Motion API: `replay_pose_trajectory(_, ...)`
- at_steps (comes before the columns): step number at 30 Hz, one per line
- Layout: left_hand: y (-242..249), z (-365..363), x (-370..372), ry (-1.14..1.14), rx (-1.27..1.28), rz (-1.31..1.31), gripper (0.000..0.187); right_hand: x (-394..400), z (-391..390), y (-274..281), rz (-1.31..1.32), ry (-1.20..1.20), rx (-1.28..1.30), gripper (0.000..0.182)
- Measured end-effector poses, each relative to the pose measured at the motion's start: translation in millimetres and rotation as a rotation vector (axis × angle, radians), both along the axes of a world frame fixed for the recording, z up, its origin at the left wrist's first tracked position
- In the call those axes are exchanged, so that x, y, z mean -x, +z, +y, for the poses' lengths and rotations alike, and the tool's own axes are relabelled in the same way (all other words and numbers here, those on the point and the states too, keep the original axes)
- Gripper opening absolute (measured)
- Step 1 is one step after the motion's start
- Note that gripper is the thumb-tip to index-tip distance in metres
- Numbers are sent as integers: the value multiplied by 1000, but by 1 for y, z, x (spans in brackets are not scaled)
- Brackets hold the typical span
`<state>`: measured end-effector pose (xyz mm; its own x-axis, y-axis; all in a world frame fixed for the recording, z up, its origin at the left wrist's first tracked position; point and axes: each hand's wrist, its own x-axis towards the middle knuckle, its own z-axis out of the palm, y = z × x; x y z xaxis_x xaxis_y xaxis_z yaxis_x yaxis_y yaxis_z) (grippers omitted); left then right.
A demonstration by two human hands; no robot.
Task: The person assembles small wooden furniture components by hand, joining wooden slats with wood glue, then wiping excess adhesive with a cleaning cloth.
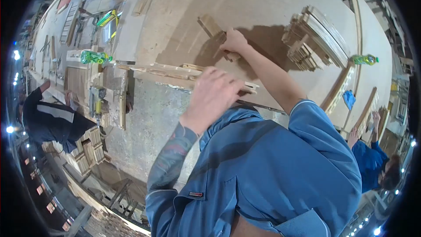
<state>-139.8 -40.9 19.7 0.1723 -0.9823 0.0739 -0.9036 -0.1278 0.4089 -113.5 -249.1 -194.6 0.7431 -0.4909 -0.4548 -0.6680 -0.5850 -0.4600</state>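
Note:
My left hand [212, 96] is closed over a bundle of long, narrow wooden strips [166, 71] along the near table edge. The strips' ends show past my fingertips, and my thumb is hidden. Farther out on the table, my right hand [234, 44] is closed around a short, flat wooden piece [211, 27]. One end of that piece points away to the upper left. My fingers cover its middle. To the right of my right hand stands a stack of wooden slats [318, 35], with shorter pieces [303, 57] piled against its near side.
A green bottle [363, 59] lies on the right, near a blue cloth [349, 99]; another green bottle [94, 57] is on the left. A nail gun [97, 98] lies at the left bench. One co-worker [55, 120] works at left, another [372, 160] at right.

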Motion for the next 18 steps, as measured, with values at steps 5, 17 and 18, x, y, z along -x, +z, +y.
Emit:
replay_pose_trajectory(5,-7,-1,-5,-43,27,5,14,120,-26,31,-397,-136,-263,43)
replay_pose_trajectory(17,-13,-2,-9,-21,-11,-67,21,230,48,61,-641,-227,-437,26)
replay_pose_trajectory(18,-13,-1,-9,-21,-2,-72,21,230,47,62,-612,-198,-446,26)
